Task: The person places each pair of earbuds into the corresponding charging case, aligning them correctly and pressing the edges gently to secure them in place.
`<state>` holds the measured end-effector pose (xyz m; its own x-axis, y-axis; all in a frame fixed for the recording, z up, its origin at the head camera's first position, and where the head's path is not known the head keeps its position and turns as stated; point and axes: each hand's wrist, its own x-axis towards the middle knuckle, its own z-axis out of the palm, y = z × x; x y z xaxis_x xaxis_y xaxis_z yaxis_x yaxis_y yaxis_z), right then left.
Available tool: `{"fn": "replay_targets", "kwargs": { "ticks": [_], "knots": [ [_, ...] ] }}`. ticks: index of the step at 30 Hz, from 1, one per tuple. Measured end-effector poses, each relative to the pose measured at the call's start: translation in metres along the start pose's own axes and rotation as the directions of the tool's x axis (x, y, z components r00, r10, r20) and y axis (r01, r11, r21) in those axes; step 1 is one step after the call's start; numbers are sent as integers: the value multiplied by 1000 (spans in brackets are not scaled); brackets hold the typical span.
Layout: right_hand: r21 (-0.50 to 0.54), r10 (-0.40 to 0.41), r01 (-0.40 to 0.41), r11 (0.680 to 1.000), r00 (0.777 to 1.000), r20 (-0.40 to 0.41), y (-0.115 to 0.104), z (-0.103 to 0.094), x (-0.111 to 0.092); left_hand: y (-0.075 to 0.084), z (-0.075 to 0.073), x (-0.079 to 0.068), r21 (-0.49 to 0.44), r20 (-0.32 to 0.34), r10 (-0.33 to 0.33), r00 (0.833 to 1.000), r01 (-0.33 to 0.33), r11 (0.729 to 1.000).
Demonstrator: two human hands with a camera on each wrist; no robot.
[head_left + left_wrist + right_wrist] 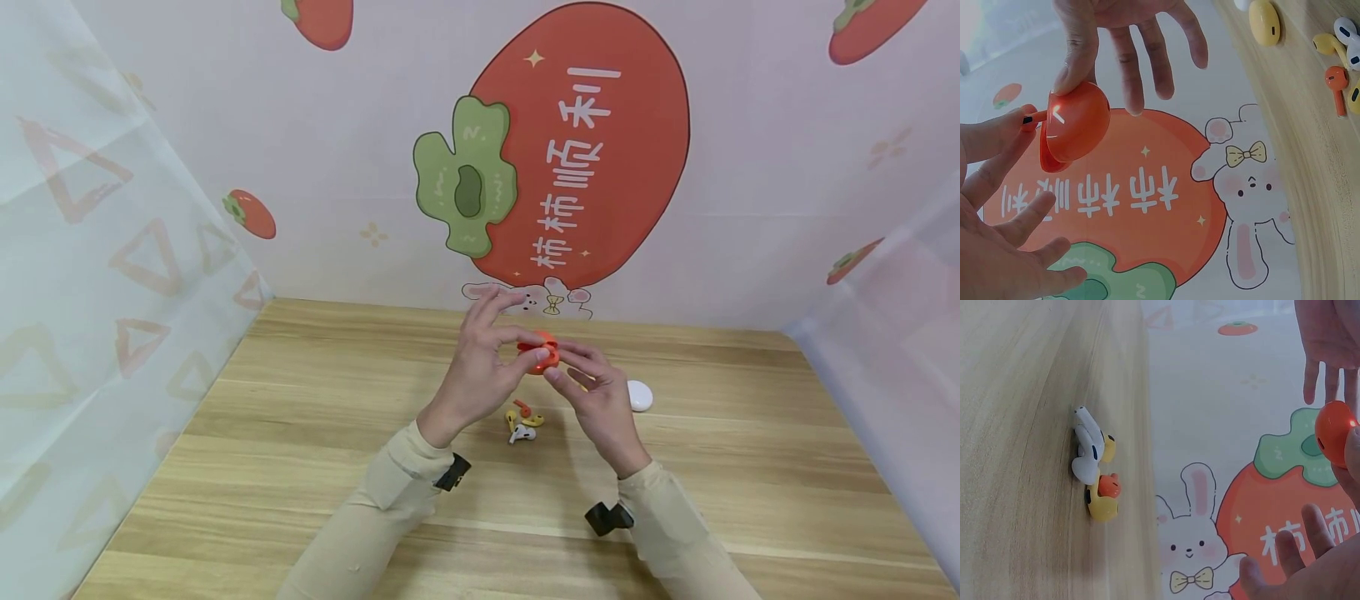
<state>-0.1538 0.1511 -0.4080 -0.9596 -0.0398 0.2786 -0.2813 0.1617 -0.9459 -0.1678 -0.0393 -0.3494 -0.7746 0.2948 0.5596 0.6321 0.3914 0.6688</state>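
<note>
A small rounded orange-red earbud case (548,363) is held up above the table, its lid lifted. My right hand (600,400) grips the case, with the thumb pressing on its shell in the left wrist view. My left hand (476,367) pinches an orange earbud (1036,117) between thumb and finger at the case's opening; its other fingers stand spread. How far the earbud sits inside is hidden. Below the hands lie another orange earbud (1337,80), yellow earbuds (533,421) and white earbud pieces (1087,447), close together.
A round white case (639,396) lies on the wooden table (315,417), right of my right hand. A yellow case (1264,24) lies near the loose earbuds, mostly covered in the head view. Printed cloth (360,150) encloses the table's back and sides.
</note>
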Motion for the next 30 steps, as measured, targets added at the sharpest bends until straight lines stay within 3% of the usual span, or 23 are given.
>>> {"fn": "replay_targets", "kwargs": {
  "ticks": [21, 30],
  "knots": [
    [22, -38, 38, 999, 999, -8, 0, 3, 0, 4, 2, 1, 100, 30, 0, 1000, -3, 995],
    [29, -50, 50, 998, 999, -5, 1, 3, -1, 5, 3, -1, 100, 7, -53, 999, 52, 994]
  ]
}}
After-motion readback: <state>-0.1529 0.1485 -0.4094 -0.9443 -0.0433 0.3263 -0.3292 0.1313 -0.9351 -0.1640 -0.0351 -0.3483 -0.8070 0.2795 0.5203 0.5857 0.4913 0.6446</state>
